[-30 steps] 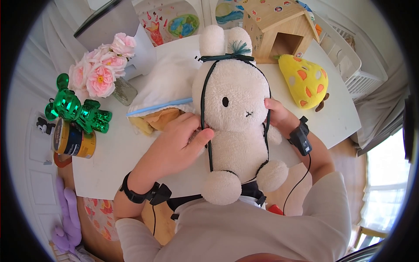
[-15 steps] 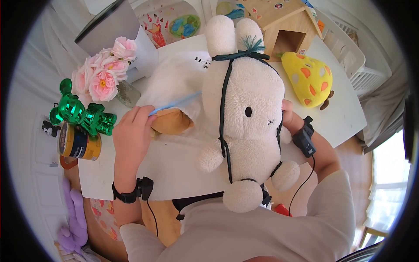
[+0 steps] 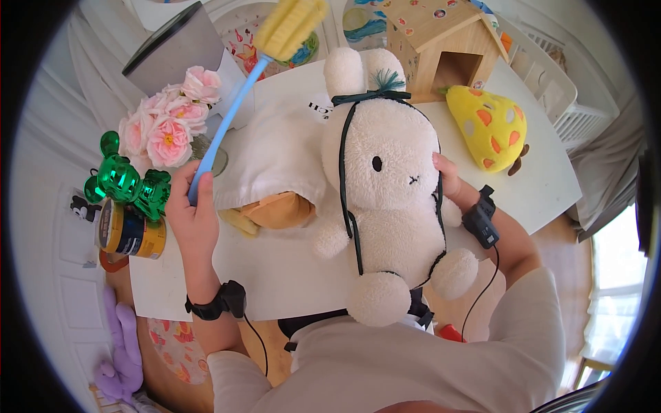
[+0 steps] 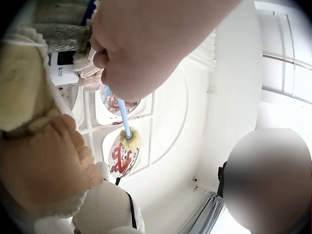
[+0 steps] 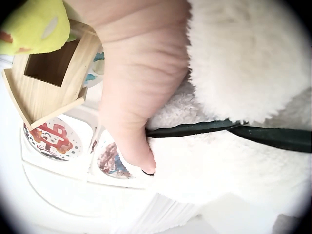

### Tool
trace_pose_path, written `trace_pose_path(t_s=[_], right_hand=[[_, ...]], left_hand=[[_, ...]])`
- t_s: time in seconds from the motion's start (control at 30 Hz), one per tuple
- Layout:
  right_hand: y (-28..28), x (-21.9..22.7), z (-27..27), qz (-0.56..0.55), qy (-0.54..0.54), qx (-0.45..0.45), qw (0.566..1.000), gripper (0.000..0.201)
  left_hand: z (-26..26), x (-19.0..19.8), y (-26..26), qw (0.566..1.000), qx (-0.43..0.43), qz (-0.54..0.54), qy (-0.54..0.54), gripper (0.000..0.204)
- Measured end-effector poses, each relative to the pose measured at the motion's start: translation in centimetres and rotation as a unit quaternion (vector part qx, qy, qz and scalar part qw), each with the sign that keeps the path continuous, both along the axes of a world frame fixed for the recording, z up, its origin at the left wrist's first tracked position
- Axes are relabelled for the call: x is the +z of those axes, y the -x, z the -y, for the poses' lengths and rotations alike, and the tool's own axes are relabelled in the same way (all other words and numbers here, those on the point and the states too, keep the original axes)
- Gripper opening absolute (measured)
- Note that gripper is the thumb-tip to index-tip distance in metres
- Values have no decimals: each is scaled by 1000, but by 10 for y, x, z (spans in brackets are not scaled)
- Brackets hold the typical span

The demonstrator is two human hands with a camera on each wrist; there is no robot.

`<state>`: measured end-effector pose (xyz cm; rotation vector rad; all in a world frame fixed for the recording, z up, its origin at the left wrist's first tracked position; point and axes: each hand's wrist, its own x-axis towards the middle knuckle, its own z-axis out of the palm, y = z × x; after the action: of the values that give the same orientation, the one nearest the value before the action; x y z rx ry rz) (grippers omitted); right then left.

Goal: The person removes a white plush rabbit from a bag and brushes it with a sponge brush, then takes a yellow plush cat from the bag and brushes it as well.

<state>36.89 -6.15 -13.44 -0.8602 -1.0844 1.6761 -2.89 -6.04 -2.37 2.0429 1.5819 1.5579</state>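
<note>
My left hand (image 3: 193, 217) grips the blue handle of a sponge brush (image 3: 231, 115), raised upright over the left side of the table. Its yellow head (image 3: 290, 29) points away from me, and the left wrist view also shows that yellow head (image 4: 130, 141). A white plush rabbit (image 3: 385, 165) with dark green cord around its body sits upright at the table's near edge. At the rabbit's right side my right hand (image 3: 449, 177) holds it by the head, fingers hidden behind, thumb on the front. Between brush and rabbit lies a white cloth bag (image 3: 272, 155) with a tan plush (image 3: 282, 210) poking from its mouth.
Pink roses (image 3: 169, 131) in a glass vase, a shiny green bear figure (image 3: 124, 180) and a yellow-black jar (image 3: 131, 233) line the left. A wooden house (image 3: 441, 45) and a yellow spotted plush (image 3: 487, 131) stand at the back right of the white table (image 3: 530, 186).
My left hand has left the rabbit's side, taken hold of the blue handle by the bag and lifted the sponge brush up. The rabbit tilted, then came back nearly straight, slightly right of before.
</note>
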Motion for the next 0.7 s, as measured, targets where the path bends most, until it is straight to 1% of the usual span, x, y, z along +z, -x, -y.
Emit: trace_pose_path(t_s=[0.03, 0.1, 0.13, 0.23, 0.33, 0.43, 0.53, 0.63, 0.7], right_hand=[[-2, 0, -2, 23, -7, 6, 1000, 76], [-4, -1, -5, 68, -20, 21, 997, 81], [-1, 3, -4, 64, -25, 16, 998, 82], [15, 30, 5, 48, -41, 7, 998, 89], [24, 39, 8, 29, -71, 10, 997, 95], [32, 43, 7, 19, -109, 8, 994, 98], [36, 46, 10, 10, -116, 5, 993, 97], [35, 39, 9, 9, -111, -2, 994, 96], [33, 34, 8, 11, -103, -2, 995, 95]], left_hand=[[1, 5, -4, 1000, -16, 4, 5, 14], [5, 18, -15, 997, -1, -75, -7, 15], [8, 24, -19, 993, 6, -114, -11, 15], [15, 37, -24, 980, 46, -174, -80, 17], [27, 49, -33, 949, 91, -269, -135, 21], [39, 58, -48, 908, 98, -357, -196, 22], [54, 62, -63, 887, 87, -409, -196, 24], [64, 61, -67, 913, 15, -362, -186, 25], [64, 58, -67, 932, 21, -310, -188, 24]])
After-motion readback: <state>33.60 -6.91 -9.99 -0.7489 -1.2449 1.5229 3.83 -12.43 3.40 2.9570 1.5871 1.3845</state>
